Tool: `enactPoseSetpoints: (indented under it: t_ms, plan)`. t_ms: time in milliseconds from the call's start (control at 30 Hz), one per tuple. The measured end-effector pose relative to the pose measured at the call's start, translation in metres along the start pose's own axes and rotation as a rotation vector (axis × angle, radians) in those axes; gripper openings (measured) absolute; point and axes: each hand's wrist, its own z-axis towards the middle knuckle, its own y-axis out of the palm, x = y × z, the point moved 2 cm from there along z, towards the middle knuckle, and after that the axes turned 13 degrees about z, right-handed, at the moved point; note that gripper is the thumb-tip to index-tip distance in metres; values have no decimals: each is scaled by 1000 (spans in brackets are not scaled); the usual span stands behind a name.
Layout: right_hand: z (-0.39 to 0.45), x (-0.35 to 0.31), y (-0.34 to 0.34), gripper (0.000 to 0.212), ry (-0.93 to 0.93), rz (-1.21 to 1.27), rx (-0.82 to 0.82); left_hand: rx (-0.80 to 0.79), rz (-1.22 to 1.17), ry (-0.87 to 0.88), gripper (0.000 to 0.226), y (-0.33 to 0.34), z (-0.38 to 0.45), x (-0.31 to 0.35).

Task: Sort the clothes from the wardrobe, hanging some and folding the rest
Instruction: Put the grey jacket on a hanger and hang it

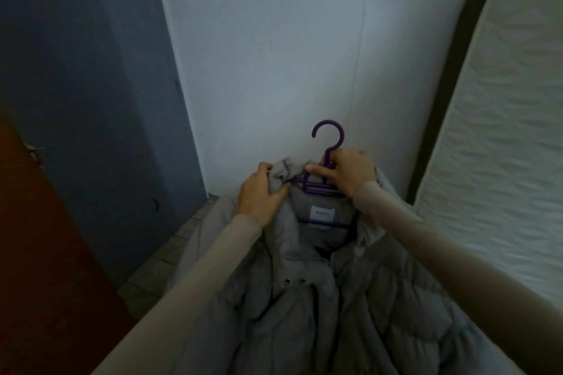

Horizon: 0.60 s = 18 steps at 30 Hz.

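The purple hanger (323, 186), lying left-right inside the grey jacket (304, 298), is pinched by the right hand (347, 173), the collar gripped by the left hand (262, 195).

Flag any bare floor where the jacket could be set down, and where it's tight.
One bare strip: tiled floor between the grey wardrobe panel and the puffer jacket. The jacket hides the rest. Tight on the right: the mattress leans on the wall right beside the jacket. Both hands are busy: left hand grips the collar, right hand holds the purple hanger.
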Motion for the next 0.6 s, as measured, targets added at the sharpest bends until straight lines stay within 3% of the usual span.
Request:
enactPoseSetpoints:
  t_ms: [167,300,467,600]
  plan:
    - [59,48,11,50,63,-40,-7,-13,-59,2,30,56,42,-13]
    - [113,90,31,50,131,-37,-28,-60,-172,-80,46,105,77,-31]
    - [154,151,79,59,208,-152,-43,-110,-71,-177,45,174,100,-57]
    - [169,194,124,49,322,-32,-84,-213,-98,-193,45,222,105,-82]
